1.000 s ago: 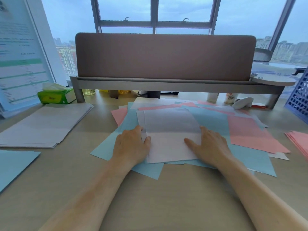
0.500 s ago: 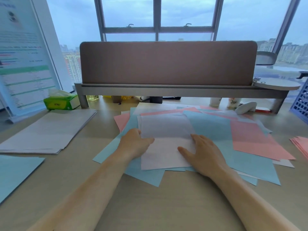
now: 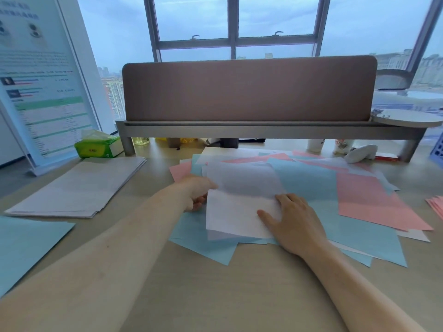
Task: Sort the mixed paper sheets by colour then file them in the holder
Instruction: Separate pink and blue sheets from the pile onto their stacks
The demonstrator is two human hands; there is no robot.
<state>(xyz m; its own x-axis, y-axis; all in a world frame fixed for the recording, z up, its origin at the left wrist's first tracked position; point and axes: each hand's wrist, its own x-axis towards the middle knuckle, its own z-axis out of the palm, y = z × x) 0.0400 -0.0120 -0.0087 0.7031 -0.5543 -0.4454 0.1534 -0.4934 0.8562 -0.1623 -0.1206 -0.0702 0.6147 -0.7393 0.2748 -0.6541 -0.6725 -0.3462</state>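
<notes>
A mixed spread of blue, pink and white sheets point(image 3: 318, 188) covers the middle of the desk. On top lies a white sheet point(image 3: 235, 207). My left hand point(image 3: 196, 195) pinches its left edge, which is raised off the pile, with fingers tucked beneath it. My right hand point(image 3: 292, 221) rests flat on the sheet's right side, fingers spread. A sorted white stack point(image 3: 79, 188) lies to the left, a blue stack point(image 3: 26, 245) at the near left, and a pink stack point(image 3: 436, 207) at the right edge. A blue lattice holder point(image 3: 437, 152) shows at the far right.
A brown divider on a grey shelf point(image 3: 249, 92) crosses the desk's back. A green tissue pack point(image 3: 98, 147) and a standing sign point(image 3: 40, 92) are at the back left. Cups point(image 3: 316, 144) and a white object point(image 3: 362, 152) sit under the shelf at the right.
My left hand went from lying flat on the white sheet to taking hold of its left edge and lifting it. My right hand stayed on the sheet's right side.
</notes>
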